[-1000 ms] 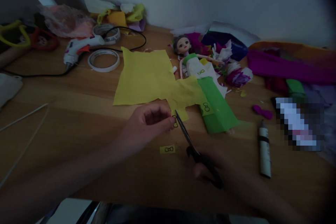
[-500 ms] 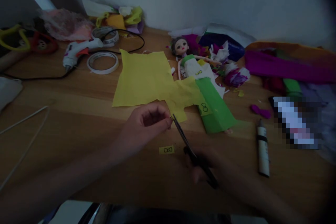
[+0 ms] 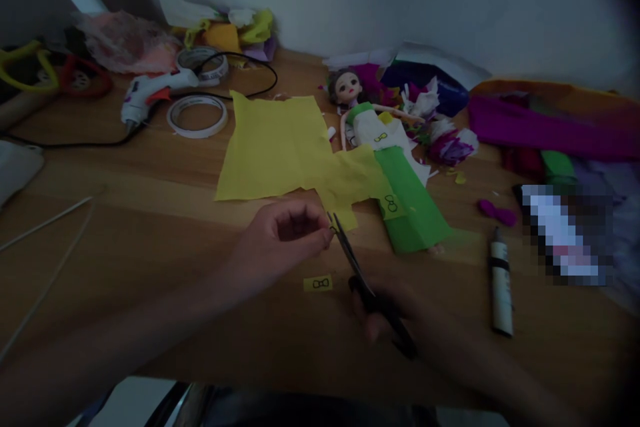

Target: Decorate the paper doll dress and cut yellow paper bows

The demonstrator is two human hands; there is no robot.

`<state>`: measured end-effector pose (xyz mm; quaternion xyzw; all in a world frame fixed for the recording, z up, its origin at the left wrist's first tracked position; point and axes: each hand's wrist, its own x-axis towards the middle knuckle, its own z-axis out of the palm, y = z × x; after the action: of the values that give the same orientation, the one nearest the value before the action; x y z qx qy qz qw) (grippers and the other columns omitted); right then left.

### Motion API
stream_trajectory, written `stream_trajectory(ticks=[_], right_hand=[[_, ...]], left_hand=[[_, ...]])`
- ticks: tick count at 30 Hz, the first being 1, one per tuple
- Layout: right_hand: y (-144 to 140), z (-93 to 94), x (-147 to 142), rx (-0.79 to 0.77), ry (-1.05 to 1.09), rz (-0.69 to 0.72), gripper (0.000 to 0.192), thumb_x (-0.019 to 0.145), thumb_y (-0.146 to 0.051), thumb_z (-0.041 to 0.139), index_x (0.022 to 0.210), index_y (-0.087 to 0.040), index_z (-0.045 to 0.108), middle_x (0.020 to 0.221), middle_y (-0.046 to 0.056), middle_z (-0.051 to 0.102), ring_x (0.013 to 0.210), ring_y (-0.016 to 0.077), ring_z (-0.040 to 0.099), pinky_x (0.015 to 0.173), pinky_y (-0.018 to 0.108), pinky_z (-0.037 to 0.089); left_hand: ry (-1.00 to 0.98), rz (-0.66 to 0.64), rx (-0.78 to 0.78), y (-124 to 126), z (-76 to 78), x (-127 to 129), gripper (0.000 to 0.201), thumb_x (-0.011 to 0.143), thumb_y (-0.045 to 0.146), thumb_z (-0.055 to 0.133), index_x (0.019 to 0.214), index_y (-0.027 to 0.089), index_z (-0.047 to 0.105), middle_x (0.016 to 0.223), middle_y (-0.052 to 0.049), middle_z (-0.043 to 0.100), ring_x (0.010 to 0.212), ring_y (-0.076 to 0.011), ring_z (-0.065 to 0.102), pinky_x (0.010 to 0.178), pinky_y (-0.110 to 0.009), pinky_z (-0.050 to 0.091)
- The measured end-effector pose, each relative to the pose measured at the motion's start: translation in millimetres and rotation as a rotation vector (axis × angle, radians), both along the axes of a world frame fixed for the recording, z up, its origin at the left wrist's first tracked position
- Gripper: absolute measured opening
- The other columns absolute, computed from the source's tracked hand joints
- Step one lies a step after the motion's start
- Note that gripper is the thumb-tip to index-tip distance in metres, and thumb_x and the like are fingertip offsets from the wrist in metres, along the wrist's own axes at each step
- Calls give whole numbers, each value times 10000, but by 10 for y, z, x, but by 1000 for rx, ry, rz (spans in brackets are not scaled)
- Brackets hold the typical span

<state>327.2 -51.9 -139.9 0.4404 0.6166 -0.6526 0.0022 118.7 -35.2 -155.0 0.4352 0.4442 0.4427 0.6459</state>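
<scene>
Both hands were busy: the left hand (image 3: 280,240) pinched a tiny yellow scrap (image 3: 332,229) above the table (image 3: 150,227), while the right hand (image 3: 395,320) gripped scissors (image 3: 360,273) cutting it. One finished bow tag (image 3: 318,283) lay just below; the yellow sheet (image 3: 280,147) remained mostly uncut.

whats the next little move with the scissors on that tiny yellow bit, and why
Probably close the black-handled scissors in a short snip: their blade tips sit right at the tiny yellow paper scrap pinched in the left hand, while the right hand grips the handles.
</scene>
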Motion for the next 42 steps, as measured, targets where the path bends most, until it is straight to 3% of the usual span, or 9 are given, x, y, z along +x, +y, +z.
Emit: stream_trajectory(ticks=[15, 26, 42], right_hand=[[-17, 15, -5, 1, -23, 22, 127, 789, -174, 466, 710, -192, 563, 681, -24, 518, 641, 129, 464, 562, 243, 330], [4, 47, -42, -30, -40, 14, 133, 782, -201, 459, 653, -195, 493, 605, -42, 409, 573, 115, 378, 534, 245, 287], [14, 34, 43, 1, -11, 45, 184, 826, -138, 480, 771, -198, 645, 753, -13, 657, 702, 149, 569, 639, 253, 416]], left_hand=[[-22, -34, -45, -10, -6, 6, 104, 695, 187, 699, 651, 161, 609, 598, 33, 587, 561, -80, 527, 546, -180, 423], [5, -47, -48, -12, -7, 0, 125, 712, 231, 701, 657, 175, 604, 610, 28, 591, 564, -91, 536, 553, -197, 444], [-35, -64, -104, -17, -22, -22, 107, 687, 211, 710, 641, 177, 620, 573, 44, 581, 527, -81, 525, 531, -184, 431]])
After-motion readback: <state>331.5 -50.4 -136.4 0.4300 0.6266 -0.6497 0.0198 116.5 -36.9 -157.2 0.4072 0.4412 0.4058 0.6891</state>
